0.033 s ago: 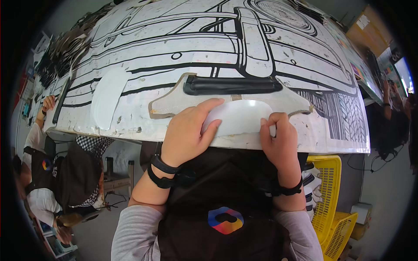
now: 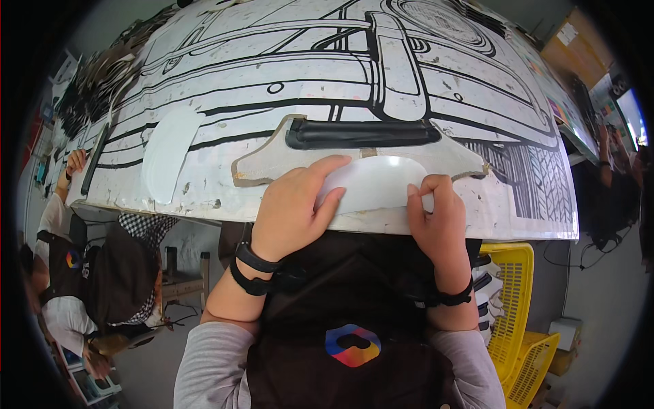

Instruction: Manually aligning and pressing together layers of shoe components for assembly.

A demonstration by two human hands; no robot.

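A smooth white half-moon sheet (image 2: pixel 373 185) is held at the table's near edge, its curved side away from me. My left hand (image 2: pixel 289 208) is closed on its left end, the thumb lying on the white face. At the other end, my right hand (image 2: pixel 439 215) pinches the right corner between thumb and curled fingers. Just beyond lies a light grey shaped panel (image 2: pixel 269 163) with darker edges, partly hidden by the sheet and my left hand. A black padded strip (image 2: pixel 364 135) runs along the panel's far side.
More white half-moon pieces (image 2: pixel 170 157) lie to the left on the table (image 2: pixel 306 71), which bears a black line drawing. Dark pieces (image 2: pixel 95 95) are heaped at far left. A co-worker's hand (image 2: pixel 75 161) rests nearby. Yellow baskets (image 2: pixel 514 293) stand below right.
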